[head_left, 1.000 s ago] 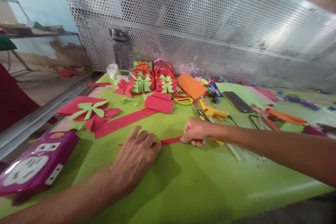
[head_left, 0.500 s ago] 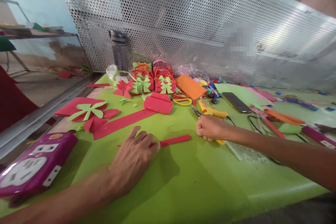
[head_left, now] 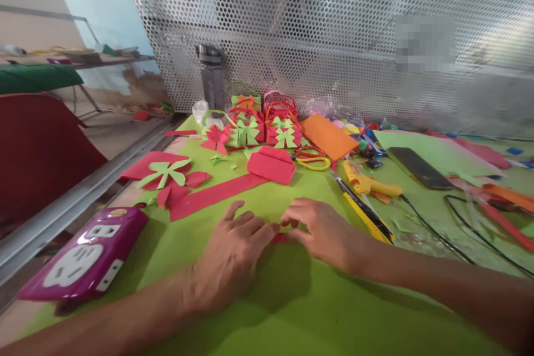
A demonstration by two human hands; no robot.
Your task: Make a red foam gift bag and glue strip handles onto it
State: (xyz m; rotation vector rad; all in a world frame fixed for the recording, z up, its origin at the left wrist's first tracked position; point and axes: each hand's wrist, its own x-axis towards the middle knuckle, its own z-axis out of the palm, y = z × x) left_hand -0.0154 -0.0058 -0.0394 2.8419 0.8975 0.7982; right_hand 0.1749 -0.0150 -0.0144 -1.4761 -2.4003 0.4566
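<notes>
The place was fairly bright, with soft light. It seemed to come from the left, because the purple power strip [head_left: 94, 256] had a dark shadow on its right. The left hand [head_left: 237, 258] and right hand [head_left: 329, 233] made soft shadows on the green table top [head_left: 342, 311]. The metal sheet with holes [head_left: 317, 28] shone with pale streaks, brightest at the right. Things near the sides looked stretched and blurry, and gray squares [head_left: 424, 43] hid one spot
</notes>
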